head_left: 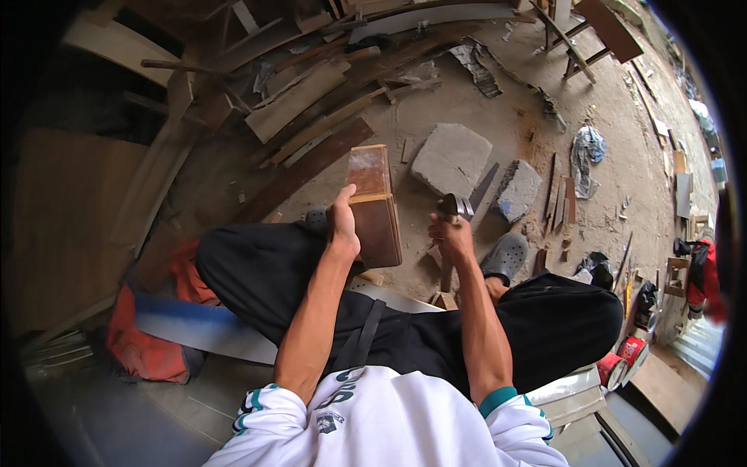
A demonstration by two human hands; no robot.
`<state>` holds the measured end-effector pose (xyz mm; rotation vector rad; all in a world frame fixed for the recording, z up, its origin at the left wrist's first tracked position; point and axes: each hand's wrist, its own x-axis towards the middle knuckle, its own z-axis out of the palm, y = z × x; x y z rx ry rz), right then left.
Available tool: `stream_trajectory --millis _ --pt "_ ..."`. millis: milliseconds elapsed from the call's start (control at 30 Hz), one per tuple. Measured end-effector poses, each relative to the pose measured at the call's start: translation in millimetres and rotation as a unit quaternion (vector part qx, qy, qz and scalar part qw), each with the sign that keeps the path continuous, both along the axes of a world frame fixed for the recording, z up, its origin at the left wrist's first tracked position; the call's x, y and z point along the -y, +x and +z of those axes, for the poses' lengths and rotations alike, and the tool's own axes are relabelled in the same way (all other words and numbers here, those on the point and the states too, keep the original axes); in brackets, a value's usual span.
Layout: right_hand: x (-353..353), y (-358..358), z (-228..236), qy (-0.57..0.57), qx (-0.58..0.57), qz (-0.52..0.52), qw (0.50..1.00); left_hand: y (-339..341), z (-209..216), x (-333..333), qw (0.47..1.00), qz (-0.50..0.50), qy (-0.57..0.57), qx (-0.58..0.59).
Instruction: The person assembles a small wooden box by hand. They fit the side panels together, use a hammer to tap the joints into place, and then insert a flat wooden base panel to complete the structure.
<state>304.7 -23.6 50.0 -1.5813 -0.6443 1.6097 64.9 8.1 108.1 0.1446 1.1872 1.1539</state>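
My left hand (pixel 343 223) is closed on the left side of a brown wooden box (pixel 376 232), a long block-like piece with pale edges and a light seam across it. The box stands tilted in front of my lap. To its right, my right hand (pixel 453 236) is wrapped round a hammer (pixel 458 205), close under its dark, shiny head. Part of the hammer's handle shows below the fist. A gap separates the hammer from the box. My fingers on the box's far side are hidden.
Beyond my hands lie a grey concrete slab (pixel 451 159), a smaller block (pixel 517 191) and a dark flat strip (pixel 485 186) between them. Scrap boards (pixel 299 100) pile up at the far left. A grey clog (pixel 506 258) is on my right foot. Red cans (pixel 633 354) stand at the right.
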Motion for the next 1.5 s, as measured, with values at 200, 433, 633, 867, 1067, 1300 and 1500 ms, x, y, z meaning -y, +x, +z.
stream_trajectory --millis 200,433,633,867,1067,1300,1500 --pt "16 30 -73 -0.122 0.095 -0.036 0.987 -25 30 3 0.995 0.101 -0.011 0.015" --pt "26 41 -115 -0.188 0.064 -0.125 0.972 -79 -139 6 0.971 0.054 0.040 0.231" --pt "12 9 -76 -0.201 -0.012 -0.136 0.970 -101 -263 45 0.922 0.092 0.104 0.362" --pt "24 29 -87 -0.139 0.095 -0.028 0.985 -110 -271 38 0.951 0.001 -0.302 -0.068" --pt "25 24 -100 -0.175 0.122 -0.047 0.976 -143 -240 -4 0.945 -0.092 -0.146 -0.277" --pt "14 -10 -111 -0.190 0.138 0.043 0.971 -128 -178 2 0.858 -0.298 -0.271 -0.319" --pt "23 -24 -139 -0.089 0.113 0.116 0.983 -108 -196 23 0.853 -0.337 -0.266 -0.296"
